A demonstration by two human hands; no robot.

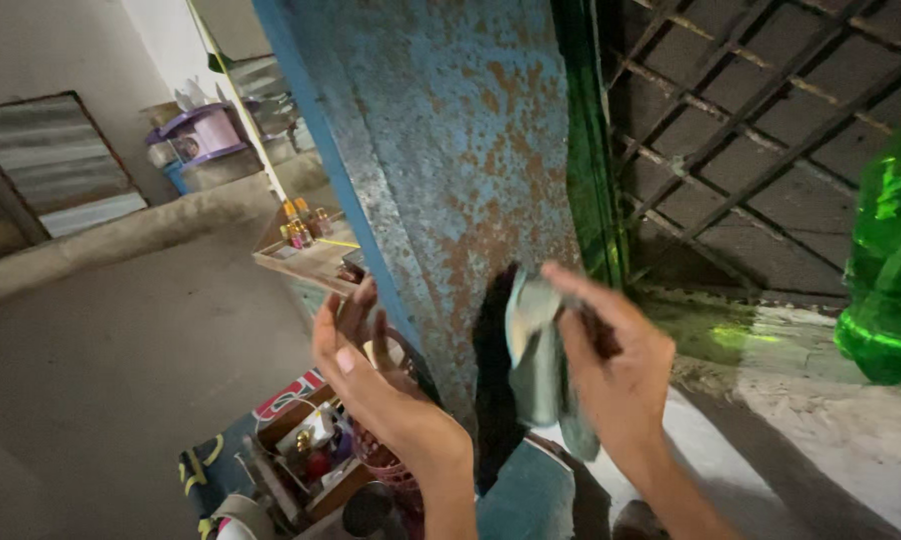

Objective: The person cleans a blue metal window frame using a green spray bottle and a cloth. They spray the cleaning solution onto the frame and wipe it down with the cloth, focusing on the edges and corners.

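Pinching a crumpled pale grey-green cloth (536,350) between thumb and fingers (581,290), your right hand (616,375) holds it against the rusty blue-painted metal door panel (451,150). The fingers are clamped on the cloth's top; the rest hangs down past your wrist, so its long axis runs roughly up and down, alongside the panel's lower edge. The cloth sits left of your right palm, touching or nearly touching the metal; you cannot tell which from here.

Your left hand (366,365) is raised just beside the panel's left edge, palm toward you, fingers apart and holding nothing. It is near the cloth but the right hand is the one on it.

Beyond the panel's right edge stands a green metal frame (596,150) with a dark lattice grille (761,120), and a translucent green plastic bottle (891,270) at the far right. Below your left hand, on the concrete floor (121,360), lies a wooden crate of mixed odds and ends (311,450); a small wooden tray of little bottles (306,245) sits farther back.
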